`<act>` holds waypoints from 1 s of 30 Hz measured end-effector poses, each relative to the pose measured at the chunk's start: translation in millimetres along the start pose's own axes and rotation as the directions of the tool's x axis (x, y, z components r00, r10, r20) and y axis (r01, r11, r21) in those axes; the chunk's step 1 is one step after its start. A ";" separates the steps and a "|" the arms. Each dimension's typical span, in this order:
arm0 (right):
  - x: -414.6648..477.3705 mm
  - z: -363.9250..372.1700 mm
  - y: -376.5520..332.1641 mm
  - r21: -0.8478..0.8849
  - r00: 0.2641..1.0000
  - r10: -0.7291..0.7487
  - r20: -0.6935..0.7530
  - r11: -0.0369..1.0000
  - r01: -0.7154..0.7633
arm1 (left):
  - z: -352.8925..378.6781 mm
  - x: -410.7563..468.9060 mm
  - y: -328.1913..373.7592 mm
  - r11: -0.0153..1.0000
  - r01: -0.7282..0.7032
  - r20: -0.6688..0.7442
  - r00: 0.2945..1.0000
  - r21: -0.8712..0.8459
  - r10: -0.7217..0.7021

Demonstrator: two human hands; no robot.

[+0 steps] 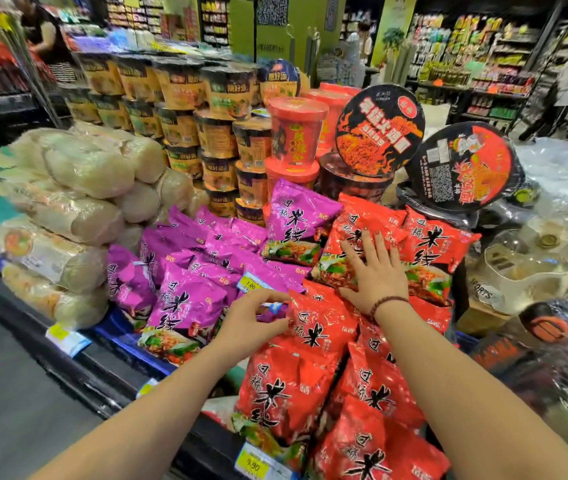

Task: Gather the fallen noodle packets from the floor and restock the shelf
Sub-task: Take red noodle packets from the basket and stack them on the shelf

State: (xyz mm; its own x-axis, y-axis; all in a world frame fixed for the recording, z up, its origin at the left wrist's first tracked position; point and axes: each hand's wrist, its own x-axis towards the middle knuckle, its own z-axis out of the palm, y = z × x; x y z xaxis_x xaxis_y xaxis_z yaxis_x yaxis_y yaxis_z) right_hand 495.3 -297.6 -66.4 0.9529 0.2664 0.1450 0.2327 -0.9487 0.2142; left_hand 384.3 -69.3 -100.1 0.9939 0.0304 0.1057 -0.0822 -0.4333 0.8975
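Red packet [317,327] pinched by left hand [251,320]; right hand [377,271] flat.

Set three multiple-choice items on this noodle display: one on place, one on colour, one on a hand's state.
1. The purple packets lie where, against the red packets? A) right B) left C) underneath
2. The packet under the right hand is: A) purple B) yellow C) red
3. The right hand is: A) flat, fingers spread B) fisted C) gripping a cup
Answers: 1 B, the purple pile sits left of the red; 2 C, red wrapper shows around the fingers; 3 A, the palm rests on the packet.
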 end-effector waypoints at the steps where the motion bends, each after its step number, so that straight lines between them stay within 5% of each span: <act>1: -2.8 -4.2 -2.4 0.005 1.000 -0.001 -0.008 1.000 0.001 | -6.4 -3.3 0.8 1.000 0.002 0.001 1.000 -0.006 -0.002; 6: -38.2 -37.3 -40.6 0.153 0.968 -0.038 -0.246 0.985 0.077 | -38.6 -22.3 -3.7 0.997 -0.069 -0.006 0.998 0.031 0.070; 9: -70.1 -53.9 -82.8 0.201 0.886 -0.106 -0.451 0.955 0.216 | -64.5 -38.3 -14.8 0.969 -0.173 0.007 0.985 0.175 0.174; 11: -94.8 -59.0 -115.9 0.220 0.872 -0.150 -0.466 0.935 0.278 | -86.4 -53.2 -27.9 0.930 -0.230 0.053 0.973 0.287 0.224; 21: -210.9 -2.3 -282.3 0.331 0.933 -0.316 -0.170 0.874 0.356 | -192.9 -181.2 -161.6 0.748 -0.291 0.192 0.956 0.596 0.219; 30: -260.8 111.7 -393.5 0.431 0.895 -0.379 0.235 0.866 0.254 | -203.9 -300.8 -321.8 0.667 0.093 0.148 0.944 0.739 -0.296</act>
State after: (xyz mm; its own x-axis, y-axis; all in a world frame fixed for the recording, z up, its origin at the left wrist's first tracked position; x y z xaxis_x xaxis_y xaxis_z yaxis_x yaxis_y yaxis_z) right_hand 177.0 -12.8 -296.5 0.8102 0.5582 -0.1790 0.5271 -0.8273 -0.1941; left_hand 96.9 244.7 -333.4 0.9731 0.0235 -0.2293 0.0918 -0.9520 0.2921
